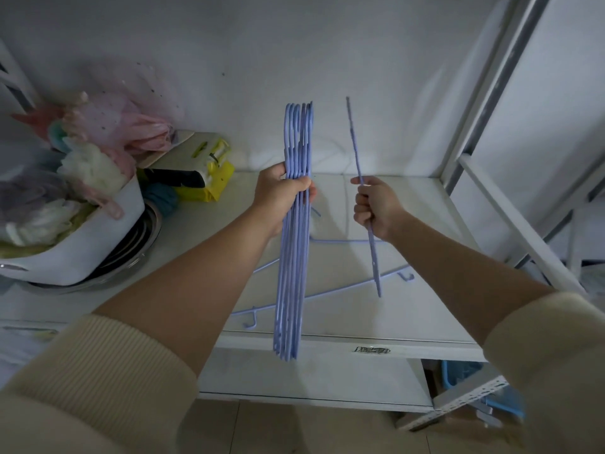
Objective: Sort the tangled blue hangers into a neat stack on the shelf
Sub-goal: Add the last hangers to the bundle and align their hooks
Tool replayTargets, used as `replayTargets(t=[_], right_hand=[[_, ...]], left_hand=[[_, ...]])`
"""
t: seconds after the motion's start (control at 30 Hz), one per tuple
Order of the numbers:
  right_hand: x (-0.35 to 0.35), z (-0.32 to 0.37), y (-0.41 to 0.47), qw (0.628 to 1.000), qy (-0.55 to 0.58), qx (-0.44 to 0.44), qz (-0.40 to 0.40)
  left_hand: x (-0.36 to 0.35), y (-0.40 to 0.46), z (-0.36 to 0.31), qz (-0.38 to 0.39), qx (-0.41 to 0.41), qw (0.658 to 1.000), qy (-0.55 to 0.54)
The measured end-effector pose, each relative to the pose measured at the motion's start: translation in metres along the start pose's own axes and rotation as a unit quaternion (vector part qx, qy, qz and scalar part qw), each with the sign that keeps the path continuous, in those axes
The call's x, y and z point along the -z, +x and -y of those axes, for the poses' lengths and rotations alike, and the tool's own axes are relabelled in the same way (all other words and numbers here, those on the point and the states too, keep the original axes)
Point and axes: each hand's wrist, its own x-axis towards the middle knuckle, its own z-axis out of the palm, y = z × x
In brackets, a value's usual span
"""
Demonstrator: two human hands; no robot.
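Observation:
My left hand [284,189] is closed around a bundle of several blue hangers [292,267], held edge-on and upright above the white shelf [393,319]. To the right, my right hand [376,206] grips a single blue hanger [371,247], also edge-on and apart from the bundle. One more blue hanger [330,293] lies flat on the shelf below both hands, its small hooks pointing down at each end.
A white tub [82,247] stuffed with pale cloths and bags sits on the shelf's left, over a metal basin [144,244]. Yellow packages [209,178] lie behind it. A white metal frame [497,103] rises at the right. Blue plastic items [458,371] sit below.

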Motion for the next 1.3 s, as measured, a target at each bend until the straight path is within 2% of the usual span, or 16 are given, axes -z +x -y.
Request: replayTargets(t=[0.13,0.3,0.43,0.63,0.77,0.9,1.0,1.13,1.2,1.3], right_hand=[[-0.022,0.004,-0.015,1.0,0.0,0.005,-0.009],[-0.045,0.009,-0.027,0.995,-0.082,0.045,-0.034],[-0.059,0.011,-0.037,0.995,-0.066,0.061,0.041],[-0.074,0.004,-0.052,0.986,-0.103,0.082,0.105],[-0.086,-0.004,-0.053,0.976,-0.15,0.127,0.089],[-0.097,-0.012,-0.053,0.95,-0.24,0.198,0.017],[-0.105,-0.018,-0.051,0.896,-0.346,0.277,-0.012],[-0.117,-0.022,-0.052,0.837,-0.461,0.294,-0.005],[-0.126,-0.02,-0.054,0.834,-0.476,0.281,0.012],[-0.138,-0.016,-0.059,0.864,-0.433,0.254,0.036]], left_hand=[[0.001,0.0,-0.008,-0.018,0.005,1.0,-0.018],[0.0,-0.003,-0.012,-0.034,0.005,0.999,0.005],[0.003,-0.003,-0.014,-0.046,0.021,0.999,0.013],[0.013,-0.001,-0.015,-0.058,0.031,0.998,-0.025],[0.015,0.0,-0.011,-0.048,0.044,0.998,-0.027],[0.023,0.001,-0.01,-0.068,0.048,0.996,-0.03],[0.032,0.002,-0.011,-0.07,0.048,0.996,-0.018],[0.045,0.002,-0.013,-0.065,0.057,0.996,0.004],[0.052,0.001,-0.013,-0.057,0.06,0.996,0.03],[0.063,-0.005,-0.013,-0.056,0.05,0.995,0.072]])
